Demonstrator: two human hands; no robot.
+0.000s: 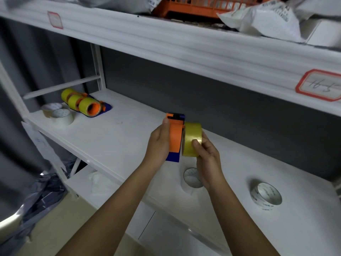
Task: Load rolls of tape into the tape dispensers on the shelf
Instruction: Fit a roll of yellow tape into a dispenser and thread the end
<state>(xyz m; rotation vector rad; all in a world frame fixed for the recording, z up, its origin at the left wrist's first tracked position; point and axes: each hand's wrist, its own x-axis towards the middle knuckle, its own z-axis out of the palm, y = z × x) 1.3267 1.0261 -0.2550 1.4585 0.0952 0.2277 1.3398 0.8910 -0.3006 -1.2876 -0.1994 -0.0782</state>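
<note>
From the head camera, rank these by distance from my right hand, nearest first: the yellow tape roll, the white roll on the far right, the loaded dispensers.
1. Yellow tape roll, gripped in the right hand.
2. White roll, lower right on the shelf.
3. Loaded dispensers, far left at the back.

top shelf: orange basket (193,6), white parcel bags (262,19) | red-edged label (319,85) | floor: grey bags (42,196)

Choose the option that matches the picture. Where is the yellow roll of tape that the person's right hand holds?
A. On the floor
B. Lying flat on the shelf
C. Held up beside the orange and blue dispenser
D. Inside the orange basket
C: the right hand holds the yellow roll up against the orange and blue dispenser, which the left hand grips above the shelf.
</note>
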